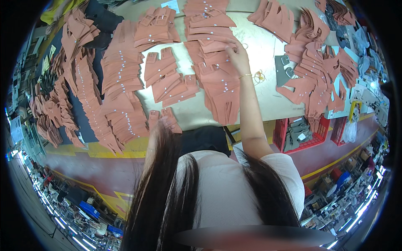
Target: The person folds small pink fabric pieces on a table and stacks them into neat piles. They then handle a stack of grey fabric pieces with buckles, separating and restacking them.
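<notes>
Pale worktable is smothered in salmon cutouts, right hand loosely curled at the 1 o'clock stack, left hand blurry by a buckled piece at 9, can't tell either grip, probably mid-sorting, so next calls for separating one layer cleanly.

Pale table over there | salmon cut pieces in overlapping rows | small yellowish tangle | dark grey piece | white sheet
</notes>
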The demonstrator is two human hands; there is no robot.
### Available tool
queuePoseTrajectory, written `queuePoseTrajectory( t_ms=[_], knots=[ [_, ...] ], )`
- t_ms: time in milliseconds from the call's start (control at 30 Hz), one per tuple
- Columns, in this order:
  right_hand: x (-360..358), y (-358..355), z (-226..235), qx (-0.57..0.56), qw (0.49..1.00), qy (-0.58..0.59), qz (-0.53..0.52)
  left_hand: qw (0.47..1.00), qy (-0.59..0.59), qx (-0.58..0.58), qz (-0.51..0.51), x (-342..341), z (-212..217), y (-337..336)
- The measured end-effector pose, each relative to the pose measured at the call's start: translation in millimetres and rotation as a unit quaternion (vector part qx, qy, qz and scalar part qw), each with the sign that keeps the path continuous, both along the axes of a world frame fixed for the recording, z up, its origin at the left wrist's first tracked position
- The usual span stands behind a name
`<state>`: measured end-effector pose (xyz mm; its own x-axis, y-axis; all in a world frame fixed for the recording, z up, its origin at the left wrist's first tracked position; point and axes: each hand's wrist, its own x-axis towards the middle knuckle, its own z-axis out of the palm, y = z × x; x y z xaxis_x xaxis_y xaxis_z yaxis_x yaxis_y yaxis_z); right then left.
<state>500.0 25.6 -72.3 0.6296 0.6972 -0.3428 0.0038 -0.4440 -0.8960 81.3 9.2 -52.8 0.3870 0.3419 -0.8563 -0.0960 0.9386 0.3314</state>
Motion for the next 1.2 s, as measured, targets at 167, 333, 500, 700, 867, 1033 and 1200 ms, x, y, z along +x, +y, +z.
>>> queuePoseTrajectory(
  t_ms=[167,333,500,700,867,1033,1200],
  knots=[
    [-2.9,11.9,-5.4,0.011,1.0,0.018,0.001,0.999,0.032,-0.002,0.029,-14.0,-16.7,-7.3],
    [8.3,16.8,-11.9,-0.1,0.986,-0.105,-0.086,0.999,0.005,0.021,0.045,-13.9,-18.4,-11.0],
    [24.3,25.0,-21.7,-0.112,0.992,-0.015,-0.063,0.995,0.095,-0.012,0.042,-0.4,0.7,-6.9],
    [14.5,40.7,10.9,0.115,0.936,0.313,-0.11,0.992,0.097,0.009,0.076,-4.8,18.9,4.7],
    [-19.5,43.5,71.7,0.225,0.882,0.397,-0.119,0.994,0.055,-0.003,0.092,-4.0,1.6,8.4],
    [-64.1,23.1,108.7,0.241,0.902,0.352,-0.063,0.992,-0.013,-0.069,0.102,21.5,-34.0,10.4],
    [-81.0,12.5,114.9,0.204,0.912,0.354,-0.019,0.973,0.029,-0.12,0.195,67.8,-54.6,4.0]
  ],
)
